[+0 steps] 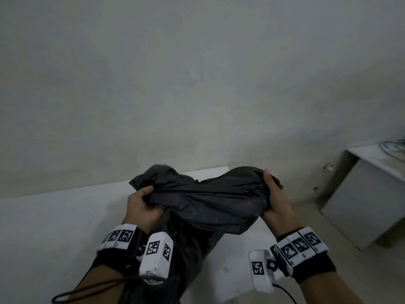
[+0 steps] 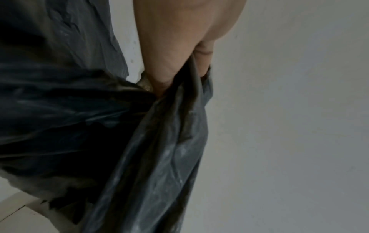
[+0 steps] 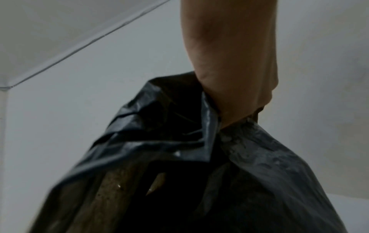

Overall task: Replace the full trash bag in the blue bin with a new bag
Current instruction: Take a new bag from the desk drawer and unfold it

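A black trash bag (image 1: 206, 200) hangs between both hands in front of me, its top stretched sideways and its body dropping out of the bottom of the head view. My left hand (image 1: 142, 202) grips a bunched fold of the bag's left edge; the wrist view shows its fingers (image 2: 163, 75) curled into the plastic of the bag (image 2: 159, 149). My right hand (image 1: 272, 198) grips the right edge, thumb on top; its wrist view shows the fist (image 3: 235, 97) closed on the gathered black bag (image 3: 179, 157). The blue bin is not in view.
A white table (image 1: 54, 227) lies below and behind the bag, against a plain pale wall. A white cabinet (image 1: 363, 194) with cables on top stands at the right. A black cord (image 1: 83, 290) loops from my left wrist.
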A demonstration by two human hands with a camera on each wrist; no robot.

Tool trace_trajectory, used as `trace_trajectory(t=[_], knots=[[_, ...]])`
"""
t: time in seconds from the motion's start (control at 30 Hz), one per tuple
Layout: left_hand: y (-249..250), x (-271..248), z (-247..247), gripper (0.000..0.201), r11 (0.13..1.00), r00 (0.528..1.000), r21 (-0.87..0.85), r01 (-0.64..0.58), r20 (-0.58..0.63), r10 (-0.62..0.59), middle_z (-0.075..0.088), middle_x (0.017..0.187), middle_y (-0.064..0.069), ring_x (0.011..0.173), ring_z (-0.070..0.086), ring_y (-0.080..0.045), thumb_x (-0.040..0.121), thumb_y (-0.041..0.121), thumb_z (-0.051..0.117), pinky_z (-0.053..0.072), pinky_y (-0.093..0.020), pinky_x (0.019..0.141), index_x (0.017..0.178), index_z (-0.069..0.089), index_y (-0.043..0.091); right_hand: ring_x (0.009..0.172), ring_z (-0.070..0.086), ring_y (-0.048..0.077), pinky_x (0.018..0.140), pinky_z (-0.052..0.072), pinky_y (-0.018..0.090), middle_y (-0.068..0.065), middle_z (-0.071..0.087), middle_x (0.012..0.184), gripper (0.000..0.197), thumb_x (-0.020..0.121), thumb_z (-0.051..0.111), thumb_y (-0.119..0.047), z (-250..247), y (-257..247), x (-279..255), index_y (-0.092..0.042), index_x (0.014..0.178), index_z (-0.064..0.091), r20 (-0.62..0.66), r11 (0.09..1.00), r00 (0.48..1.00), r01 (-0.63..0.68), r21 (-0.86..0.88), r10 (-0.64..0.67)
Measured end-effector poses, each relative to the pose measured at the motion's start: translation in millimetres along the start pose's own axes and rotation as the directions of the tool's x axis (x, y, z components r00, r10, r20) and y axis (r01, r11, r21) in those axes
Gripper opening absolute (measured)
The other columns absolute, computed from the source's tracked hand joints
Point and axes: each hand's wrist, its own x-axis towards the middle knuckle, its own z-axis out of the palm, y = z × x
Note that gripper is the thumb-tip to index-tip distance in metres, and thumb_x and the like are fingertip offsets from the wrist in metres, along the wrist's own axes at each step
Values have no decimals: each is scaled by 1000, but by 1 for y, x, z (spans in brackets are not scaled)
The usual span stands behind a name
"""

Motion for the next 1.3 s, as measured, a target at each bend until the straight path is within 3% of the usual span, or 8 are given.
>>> trace_trajectory(t=[0.07,0.17,0.27,0.4,0.53,0.73,1.13,1.3], knots=[[-21,4,16,65,1000,998,-27,-14,62,16,73,84,-18,81,67,-31,32,-1,70,47,-36,76,97,71,2,114,64,35,89,56,48,19,65,125,64,90,54,-54,-17,-16,-1,-3,129,58,6,999,999,46,0,-46],[-60,10,37,32,996,988,-71,50,148,-39,70,106,-19,100,64,-33,73,17,60,48,-45,85,101,71,6,117,61,36,102,46,52,16,64,128,67,88,54,-57,-57,-44,-2,-6,131,58,17,994,994,105,-33,-104],[-113,23,63,53,990,945,81,119,298,-138,59,131,-15,121,56,-34,94,54,44,43,-48,103,124,65,15,119,60,38,102,45,56,17,61,131,69,85,65,-55,-104,-72,-2,-7,134,55,12,980,985,170,-100,-169],[-203,39,106,46,821,895,516,245,207,-396,61,127,-19,111,62,-35,91,38,48,52,-46,93,117,67,5,111,66,31,94,53,51,11,65,127,73,77,75,-51,-179,-113,-4,-13,135,52,-88,916,957,237,-323,-278],[-288,66,130,49,712,867,614,341,89,-491,64,123,-20,113,60,-34,89,41,53,44,-46,97,117,66,4,115,64,29,101,47,50,6,65,128,63,81,70,-51,-259,-135,-17,-22,134,55,36,885,998,-33,-464,56],[-374,98,153,53,672,851,638,375,51,-522,61,128,-18,121,55,-34,95,45,48,39,-45,107,128,59,6,109,68,24,100,49,44,2,70,121,60,75,75,-48,-331,-159,-10,-19,125,61,-54,686,891,-385,-617,452],[-410,220,230,45,761,902,604,236,155,-402,64,125,-15,112,63,-31,93,37,52,51,-41,91,124,60,7,108,66,38,92,53,55,16,67,123,56,92,46,-55,-363,-257,151,-11,124,62,-121,985,985,-137,-105,124],[-429,289,312,42,867,924,489,96,279,-260,63,126,-16,113,62,-32,95,31,51,56,-40,86,128,58,7,109,67,32,96,51,50,9,69,120,74,82,42,-72,-333,-342,226,-16,124,63,-62,962,994,72,-264,-92]])
